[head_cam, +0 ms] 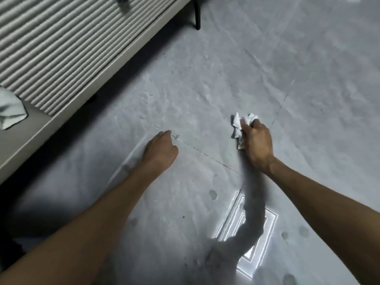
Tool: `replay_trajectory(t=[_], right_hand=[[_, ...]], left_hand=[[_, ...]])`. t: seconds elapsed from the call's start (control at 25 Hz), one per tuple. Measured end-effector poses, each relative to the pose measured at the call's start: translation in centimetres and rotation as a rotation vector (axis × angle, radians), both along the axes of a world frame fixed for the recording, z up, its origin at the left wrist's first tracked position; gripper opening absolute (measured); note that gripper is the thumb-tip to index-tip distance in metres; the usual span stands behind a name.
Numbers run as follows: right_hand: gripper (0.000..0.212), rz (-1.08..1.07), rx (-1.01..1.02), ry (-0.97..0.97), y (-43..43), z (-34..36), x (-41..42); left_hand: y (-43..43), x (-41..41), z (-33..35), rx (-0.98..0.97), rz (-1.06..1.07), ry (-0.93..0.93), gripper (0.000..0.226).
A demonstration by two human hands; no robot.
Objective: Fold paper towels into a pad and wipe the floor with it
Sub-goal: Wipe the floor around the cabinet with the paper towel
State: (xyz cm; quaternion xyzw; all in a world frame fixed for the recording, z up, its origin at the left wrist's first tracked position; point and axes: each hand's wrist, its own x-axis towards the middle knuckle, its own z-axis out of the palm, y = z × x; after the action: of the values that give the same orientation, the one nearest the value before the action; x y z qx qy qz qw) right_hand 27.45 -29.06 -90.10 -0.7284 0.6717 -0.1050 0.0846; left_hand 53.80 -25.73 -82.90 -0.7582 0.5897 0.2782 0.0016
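Note:
A crumpled white paper towel pad [238, 125] lies pressed against the grey tiled floor [205, 79], with my right hand [257, 142] shut on it from above. White edges of the pad stick out beyond my fingers to the left and front. My left hand [161, 150] rests on the floor about a forearm's length to the left, fingers curled loosely, holding nothing. A thin dark tile joint [197, 150] runs between the two hands.
A ribbed white cabinet [61, 48] on a dark leg [197, 15] stands at the upper left, with a pale cloth [10, 110] on its ledge. A bright light reflection [248, 229] and several round damp spots [213, 194] mark the floor nearby.

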Motion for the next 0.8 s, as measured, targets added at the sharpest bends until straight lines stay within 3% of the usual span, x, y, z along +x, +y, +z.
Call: replay_trajectory(t=[0.08,0.2,0.28,0.36,0.44,0.48,0.56,0.68,0.76,0.8], right_hand=[[0.051,0.068,0.037,-0.048,5.2,-0.5,2.8],[0.046,0.568,0.094,-0.072,14.1,0.2,3.3],[0.041,0.667,0.039,0.025,13.6,1.3,-1.1],[0.043,0.321,0.078,0.108,12.6,2.3,-7.4],[0.044,-0.183,0.054,0.011,13.9,2.2,-11.3],[0.048,-0.311,0.025,-0.013,15.4,1.8,-10.7],[0.056,-0.269,0.059,-0.057,19.4,0.9,-7.4],[0.053,0.123,0.082,-0.021,24.4,0.1,-8.5],[0.052,0.037,0.065,0.026,27.1,0.5,-15.1],[0.041,-0.177,0.072,0.02,28.8,1.0,-18.4]], left_hand=[[0.7,-2.1,-0.1,-0.019,-0.088,0.04,0.053],[1.8,-5.8,-0.3,-0.028,-0.231,0.086,0.054],[2.8,-7.8,-0.5,-0.024,-0.307,0.102,0.056],[3.9,-9.6,-0.9,-0.005,-0.366,0.116,0.057],[4.7,-11.7,-1.2,-0.006,-0.44,0.127,0.055],[5.0,-12.9,-1.3,-0.018,-0.476,0.137,0.054],[5.7,-16.4,-1.5,-0.049,-0.578,0.167,0.053],[7.4,-21.9,-2.2,-0.105,-0.766,0.21,0.057],[8.8,-24.8,-2.9,-0.137,-0.879,0.204,0.059],[9.5,-25.9,-3.3,-0.158,-0.927,0.193,0.06]])
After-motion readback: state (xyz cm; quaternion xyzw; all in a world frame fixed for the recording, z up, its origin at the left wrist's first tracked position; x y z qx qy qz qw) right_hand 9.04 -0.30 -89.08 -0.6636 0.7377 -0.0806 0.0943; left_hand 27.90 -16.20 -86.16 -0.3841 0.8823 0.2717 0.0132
